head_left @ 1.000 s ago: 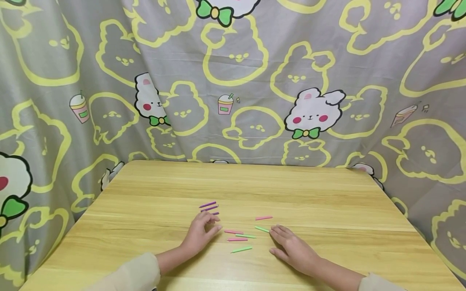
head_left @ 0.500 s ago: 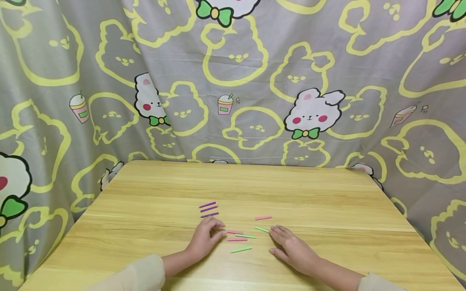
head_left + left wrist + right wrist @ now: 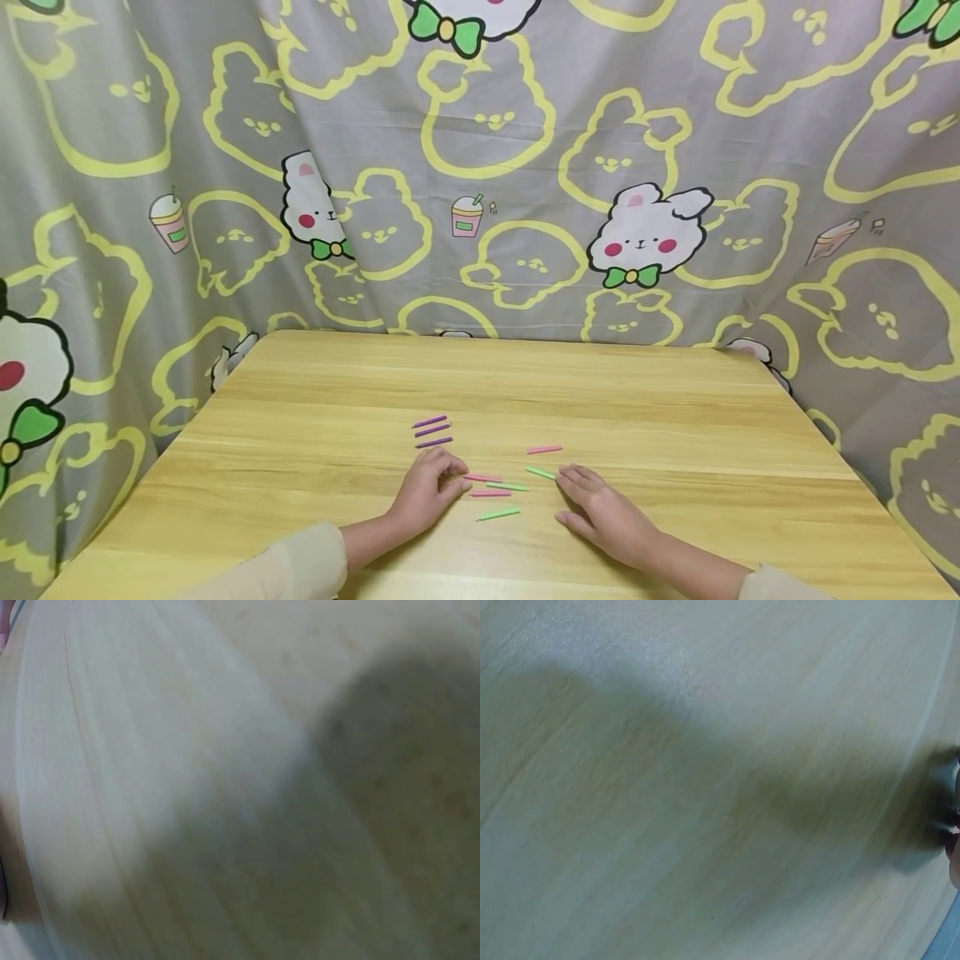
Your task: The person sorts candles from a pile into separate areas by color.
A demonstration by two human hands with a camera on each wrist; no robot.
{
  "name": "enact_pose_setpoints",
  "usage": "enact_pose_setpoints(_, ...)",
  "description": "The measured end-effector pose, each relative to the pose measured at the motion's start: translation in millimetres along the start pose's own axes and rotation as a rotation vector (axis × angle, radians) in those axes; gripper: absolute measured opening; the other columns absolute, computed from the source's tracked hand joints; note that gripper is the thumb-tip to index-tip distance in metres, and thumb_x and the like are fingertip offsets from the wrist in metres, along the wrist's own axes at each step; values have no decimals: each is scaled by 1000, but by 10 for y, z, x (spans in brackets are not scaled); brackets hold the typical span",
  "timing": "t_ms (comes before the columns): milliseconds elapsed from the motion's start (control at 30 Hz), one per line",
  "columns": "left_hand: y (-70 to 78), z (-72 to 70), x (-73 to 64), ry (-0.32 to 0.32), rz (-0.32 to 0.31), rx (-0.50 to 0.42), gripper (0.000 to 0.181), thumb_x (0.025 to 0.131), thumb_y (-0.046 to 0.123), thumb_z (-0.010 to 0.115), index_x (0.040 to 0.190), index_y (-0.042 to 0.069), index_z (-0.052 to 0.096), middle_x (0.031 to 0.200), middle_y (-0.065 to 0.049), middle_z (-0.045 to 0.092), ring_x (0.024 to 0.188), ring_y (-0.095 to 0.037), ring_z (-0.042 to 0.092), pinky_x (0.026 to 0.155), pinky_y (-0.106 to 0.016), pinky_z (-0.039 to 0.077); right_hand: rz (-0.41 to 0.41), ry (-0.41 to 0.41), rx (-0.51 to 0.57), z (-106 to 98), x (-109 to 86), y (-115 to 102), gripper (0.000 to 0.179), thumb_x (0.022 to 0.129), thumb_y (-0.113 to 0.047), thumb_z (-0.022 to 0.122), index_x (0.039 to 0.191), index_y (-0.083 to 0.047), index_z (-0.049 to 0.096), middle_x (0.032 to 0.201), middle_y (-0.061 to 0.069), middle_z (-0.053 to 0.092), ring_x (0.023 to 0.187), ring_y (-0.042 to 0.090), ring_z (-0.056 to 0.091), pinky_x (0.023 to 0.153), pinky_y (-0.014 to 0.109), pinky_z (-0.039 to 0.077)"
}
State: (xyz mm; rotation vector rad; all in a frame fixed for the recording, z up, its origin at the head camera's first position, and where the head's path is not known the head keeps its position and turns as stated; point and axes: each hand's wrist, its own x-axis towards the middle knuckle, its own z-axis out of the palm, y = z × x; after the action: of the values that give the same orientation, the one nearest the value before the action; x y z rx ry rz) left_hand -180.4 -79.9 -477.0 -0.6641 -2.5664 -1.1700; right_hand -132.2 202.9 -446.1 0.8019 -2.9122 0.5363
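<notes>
Sharing a wooden table (image 3: 637, 392): the left hand (image 3: 429, 492), the right hand (image 3: 602, 510) and nine small sticks (image 3: 506, 486)

In the head view, the middle green stick (image 3: 509, 487) is the middle of the clock, and 12 is at the far edge of the table. The left hand is at 9. Its fingers are bent, with the thumb and pointer finger right at the left end of the near pink stick (image 3: 483, 478), between 9 and 10. It is hard to tell if they pinch it.

The right hand is at 3, low on the wood, with its fingers almost straight. It grips nothing, but its fingertips seem to touch the side green stick (image 3: 540, 472), between 2 and 3.

The low pink stick (image 3: 491, 494) is at 8, and the front green stick (image 3: 498, 515) is between 6 and 7. The far pink stick (image 3: 544, 450) is near 2. Three purple sticks (image 3: 432, 431) lie in a neat row at 10, with gaps between them. A gray curtain (image 3: 517, 200) with bunny faces hangs past the table at 12.
</notes>
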Motion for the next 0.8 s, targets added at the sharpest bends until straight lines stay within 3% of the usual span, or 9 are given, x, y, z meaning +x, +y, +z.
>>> enact_pose_setpoints(500,18,2,11,-10,-3,19,12,76,14,74,74,14,62,73,10,51,73,-3,41,65,-19,39,7,8,2,9,-4,3,51,91,-33,57,126,3,53,132,19,52,124,38,46,98,49,41)
enact_pose_setpoints(800,24,8,14,2,32,57,17,75,13,74,71,14,59,71,10,49,71,-3,38,64,-19,37,4,13,1,4,-8,-2,51,91,-32,58,126,4,53,132,20,53,124,39,47,97,49,41)
